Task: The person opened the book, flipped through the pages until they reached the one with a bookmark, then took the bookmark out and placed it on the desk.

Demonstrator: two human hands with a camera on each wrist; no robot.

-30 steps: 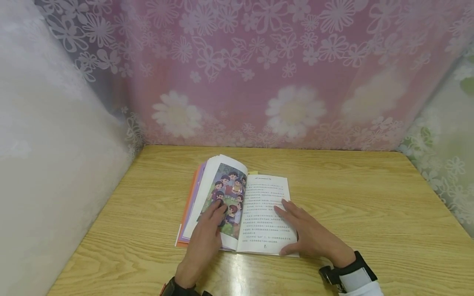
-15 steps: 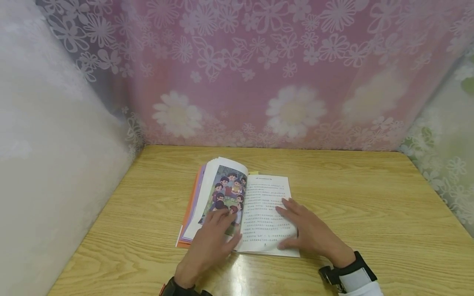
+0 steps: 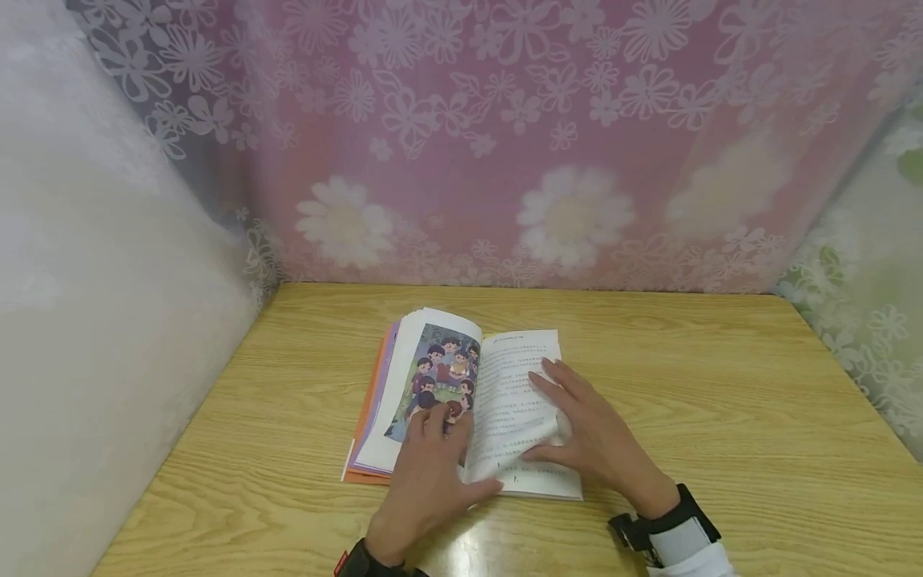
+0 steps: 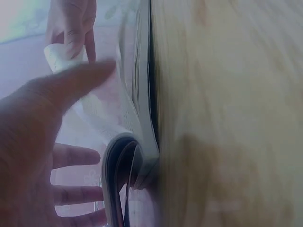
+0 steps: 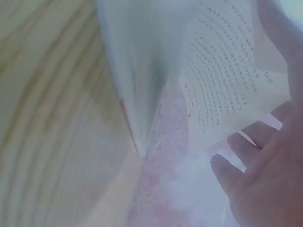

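Observation:
A paperback book (image 3: 382, 449) lies spread on the table, its left side showing a colour picture (image 3: 450, 361) of a group of cartoon children. My left hand (image 3: 425, 489) rests on the lower part of that picture page, fingers lightly bent, thumb stretched across the book's lower edge. On the other side my right hand (image 3: 602, 441) pinches the outer edge of a printed page (image 3: 512, 393), which is lifted and bowed off the pages under it. In the right wrist view this page (image 5: 222, 71) curves up between the thumb and the fingers (image 5: 246, 151).
The wooden table (image 3: 721, 401) extends on both sides of the book. A pink flowered curtain (image 3: 447, 160) hangs along its back edge, with pale cloth (image 3: 130, 280) at the left. A yellow tab (image 3: 493, 336) shows at the book's top edge.
The right-hand page was lying flat and is now raised and bowed by the right hand, which moved slightly left and up. The left hand slid toward the spine, its thumb spreading to the right.

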